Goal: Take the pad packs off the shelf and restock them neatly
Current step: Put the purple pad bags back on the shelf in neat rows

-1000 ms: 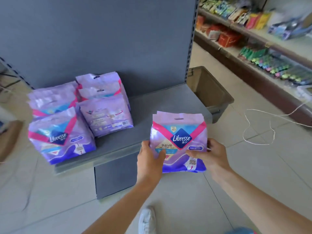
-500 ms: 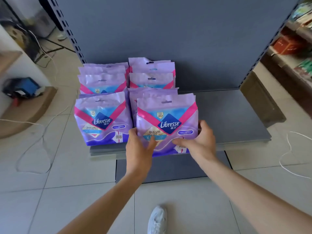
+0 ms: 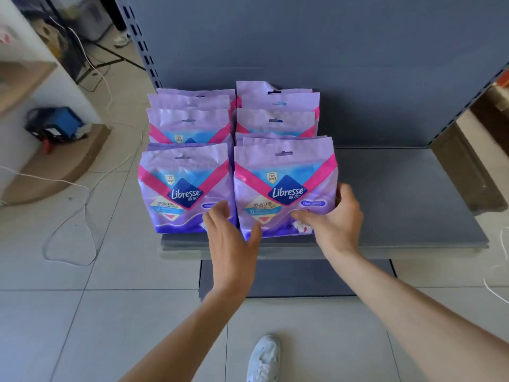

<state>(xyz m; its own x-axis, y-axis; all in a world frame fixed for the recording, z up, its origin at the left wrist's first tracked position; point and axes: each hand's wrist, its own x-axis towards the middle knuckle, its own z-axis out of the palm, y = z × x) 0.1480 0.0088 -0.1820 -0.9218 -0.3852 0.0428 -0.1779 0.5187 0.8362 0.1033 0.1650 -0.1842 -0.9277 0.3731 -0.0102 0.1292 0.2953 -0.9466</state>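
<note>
Pad packs (image 3: 190, 188) on shelf (image 3: 399, 202) left, white cable (image 3: 44, 178) on floor (image 3: 110, 312), white shoe (image 3: 263, 357)

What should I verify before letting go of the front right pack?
1. Front right Libresse pack upright on the grey shelf: ok.
2. Label facing out, level with the front left Libresse pack: ok.
3. Base fully on the shelf: cannot tell, hands cover it.
4. Right hand off the pack: not ok, it grips the right edge.
5. Left hand clear: not ok, its fingers lie between the two front packs.
6. Bare shelf to the right for another row: ok.
</note>
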